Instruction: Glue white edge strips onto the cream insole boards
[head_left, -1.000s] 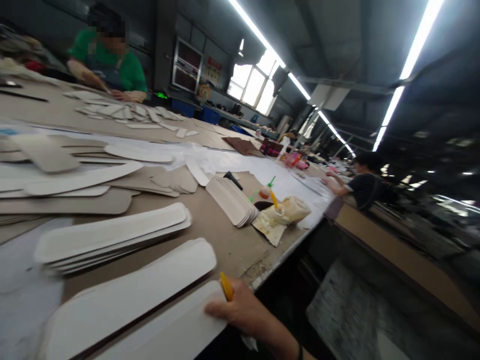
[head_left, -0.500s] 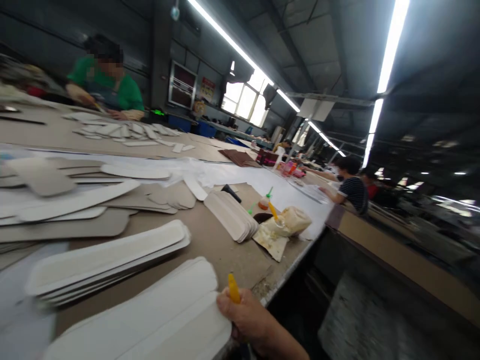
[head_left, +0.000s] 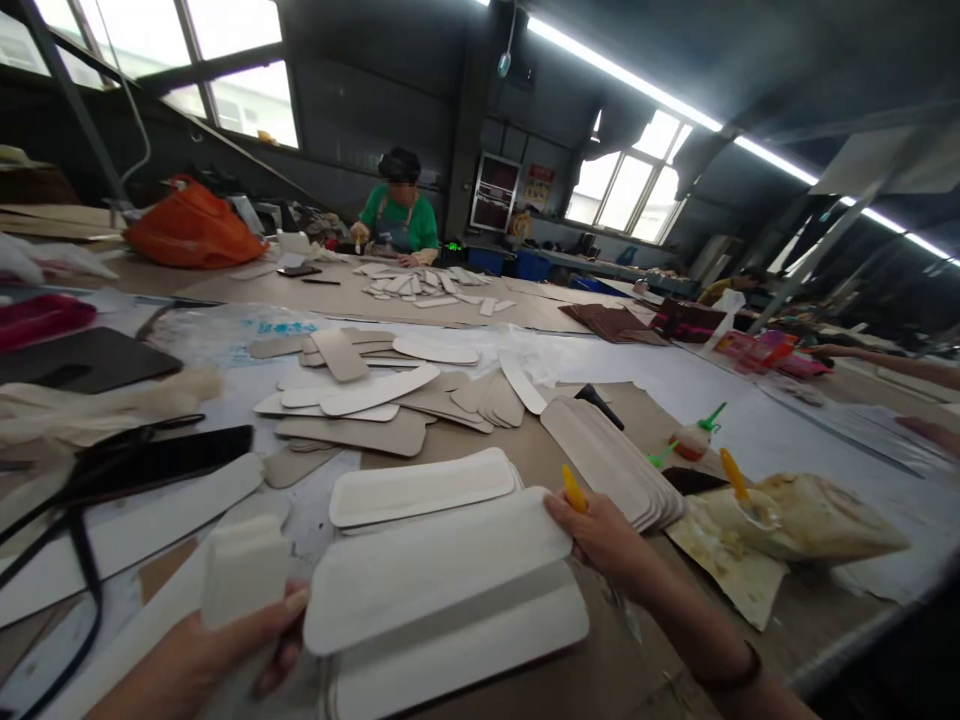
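Observation:
My right hand grips a yellow-handled tool and pinches the right end of a long white rounded card piece. That piece lies on a similar white piece below it. My left hand, at the lower left, is closed on a small white block, and its fingertips touch the left end of the same piece. Beyond them a stack of like white pieces rests on the brown tabletop.
A fanned stack of tan strips lies right of my hand, beside a glue-stained bag with an orange nozzle. Loose tan and white cut pieces lie mid-table. Black straps and a phone sit left. A person in green works opposite.
The view has swung left and down, bringing my left hand with its block into sight. My right hand has drawn the white piece up onto the table's middle.

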